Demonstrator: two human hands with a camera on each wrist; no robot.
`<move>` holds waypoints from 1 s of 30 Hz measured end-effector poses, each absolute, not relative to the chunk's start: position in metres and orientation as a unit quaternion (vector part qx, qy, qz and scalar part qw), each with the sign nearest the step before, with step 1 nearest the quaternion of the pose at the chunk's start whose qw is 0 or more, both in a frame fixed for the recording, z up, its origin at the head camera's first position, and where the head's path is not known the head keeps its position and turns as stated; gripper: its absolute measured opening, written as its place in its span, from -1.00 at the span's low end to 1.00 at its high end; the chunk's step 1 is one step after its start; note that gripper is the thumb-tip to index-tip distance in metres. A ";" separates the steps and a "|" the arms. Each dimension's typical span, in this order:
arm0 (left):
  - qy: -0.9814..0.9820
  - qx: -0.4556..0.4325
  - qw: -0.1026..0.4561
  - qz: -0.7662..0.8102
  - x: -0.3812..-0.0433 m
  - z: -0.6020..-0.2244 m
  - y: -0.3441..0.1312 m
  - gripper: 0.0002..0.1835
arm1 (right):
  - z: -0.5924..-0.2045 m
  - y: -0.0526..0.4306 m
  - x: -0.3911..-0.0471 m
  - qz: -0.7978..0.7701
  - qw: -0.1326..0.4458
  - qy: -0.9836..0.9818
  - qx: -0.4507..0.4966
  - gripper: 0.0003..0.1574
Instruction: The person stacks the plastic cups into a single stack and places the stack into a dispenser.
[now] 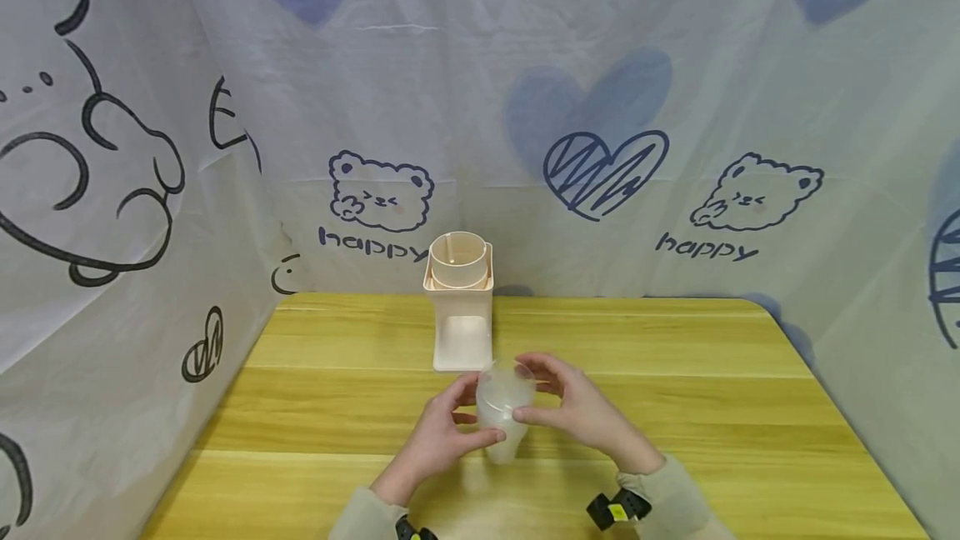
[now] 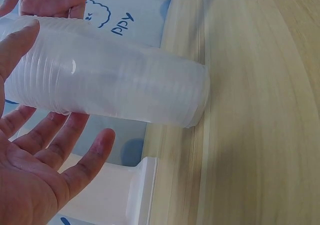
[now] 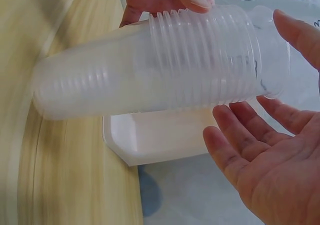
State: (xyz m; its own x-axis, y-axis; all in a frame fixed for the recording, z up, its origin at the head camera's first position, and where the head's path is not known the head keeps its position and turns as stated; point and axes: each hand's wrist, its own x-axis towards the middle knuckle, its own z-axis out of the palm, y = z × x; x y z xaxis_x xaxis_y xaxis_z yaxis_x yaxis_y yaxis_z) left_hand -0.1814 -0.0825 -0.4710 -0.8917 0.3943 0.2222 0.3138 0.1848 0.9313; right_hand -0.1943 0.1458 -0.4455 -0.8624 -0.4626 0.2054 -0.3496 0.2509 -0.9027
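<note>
A stack of nested clear plastic cups [image 1: 501,415] stands between both hands above the table, rims up and slightly tilted. My left hand [image 1: 442,436] grips its side, the thumb across from the fingers around the ribbed rims, as the left wrist view shows. With thumb and fingertips, my right hand [image 1: 581,407] holds the rim end from the other side. In the right wrist view the topmost cup [image 3: 274,50] sticks out a little beyond the closely packed rims. The narrow base of the stack [image 2: 192,95] is just over the wood; contact is hard to judge.
Just beyond the hands, at the back of the wooden table [image 1: 637,340], stands a cream plastic holder [image 1: 462,344] with a round open tube [image 1: 459,273] on top. A printed cloth [image 1: 480,90] hangs behind the table and along its left side.
</note>
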 end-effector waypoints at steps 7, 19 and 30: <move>0.769 0.232 0.035 0.595 -0.181 -0.470 -0.083 -0.25 | -0.449 0.146 -0.194 -0.546 0.054 0.796 -0.255 -0.16; 0.766 0.232 0.039 0.598 -0.181 -0.469 -0.083 -0.26 | -0.454 0.146 -0.194 -0.538 0.063 0.802 -0.251 -0.16; 0.770 0.233 0.036 0.593 -0.184 -0.478 -0.083 -0.25 | -0.458 0.146 -0.194 -0.530 0.065 0.809 -0.245 -0.16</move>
State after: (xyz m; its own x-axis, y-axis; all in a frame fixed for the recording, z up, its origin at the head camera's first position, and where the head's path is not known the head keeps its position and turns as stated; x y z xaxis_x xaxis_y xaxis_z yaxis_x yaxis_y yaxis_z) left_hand -0.1842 -0.0827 -0.4780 -0.8891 0.4011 0.2204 0.3156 0.1886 0.9299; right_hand -0.1936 0.1458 -0.4581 -0.8719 -0.4645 0.1549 -0.3274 0.3178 -0.8899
